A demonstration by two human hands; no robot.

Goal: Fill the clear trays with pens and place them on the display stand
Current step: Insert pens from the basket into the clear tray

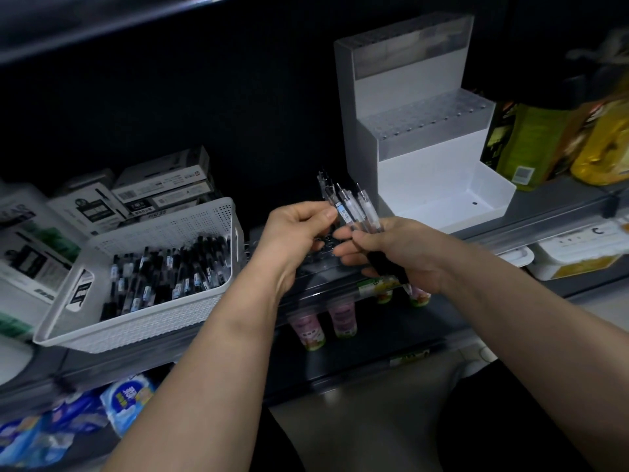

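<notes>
The right hand (391, 253) is curled tight round a bundle of pens (360, 212), with the black rubber grips down in the fist and the clear plastic barrels fanning upward. I count about four barrels, though they overlap too much to be sure. The left hand (299, 233) pinches one pen (329, 195) at the bundle's left edge between thumb and fingertips.

Directly beneath both hands, on the dark shelf, lies a clear tray (316, 264). It is a flat transparent block dotted with small round holes, and the fingers partly hide it.

Behind the grip and to its right stands the display stand (364, 137), smooth white plastic shaped in three steps. The highest step carries a top tray (408, 52) and the next one down a middle tray (439, 120), both clear and holed like the one under the hands. That makes three clear trays in all. The lowest step is a shallow white bin with a single dark hole in its floor.

Left of the grip sits one white basket (163, 229) with perforated plastic walls, holding a heap of loose pens (170, 270), too many to count. Beyond it are stacked cardboard boxes (160, 189), printed grey and white. Far right of the hands are yellow bottles (602, 148). Below the hands, on a lower shelf, are small pink cups (306, 330), of which four show.
</notes>
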